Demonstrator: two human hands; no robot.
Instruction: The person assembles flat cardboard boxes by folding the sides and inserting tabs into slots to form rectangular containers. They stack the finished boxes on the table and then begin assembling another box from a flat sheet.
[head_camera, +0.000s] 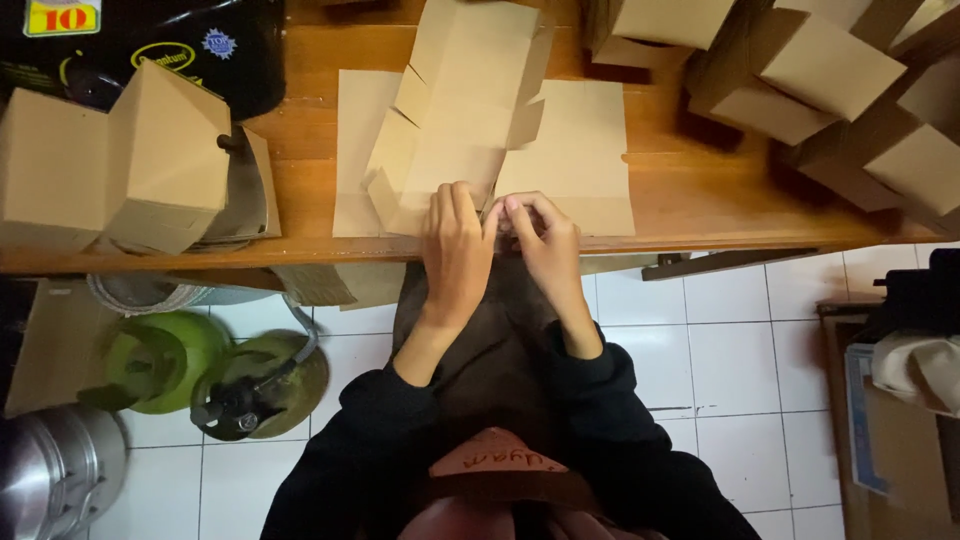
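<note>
Pressing flat cardboard box (470, 120) on wooden table (700, 200); both hands' fingers apparently pinching its edge; white tiled floor (740, 380)

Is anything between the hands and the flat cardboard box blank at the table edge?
Nothing visible. The left hand and the right hand both already rest on the box blank at its near edge.

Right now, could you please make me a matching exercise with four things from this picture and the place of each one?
Things:
1. flat box blank
2. folded boxes
3. green gas cylinders
4. metal pot

Places:
A. floor, bottom left corner
B. table, left end
C. table, under both hands
D. floor, below the table's left part

Pairs: 1-C, 2-B, 3-D, 4-A
</note>
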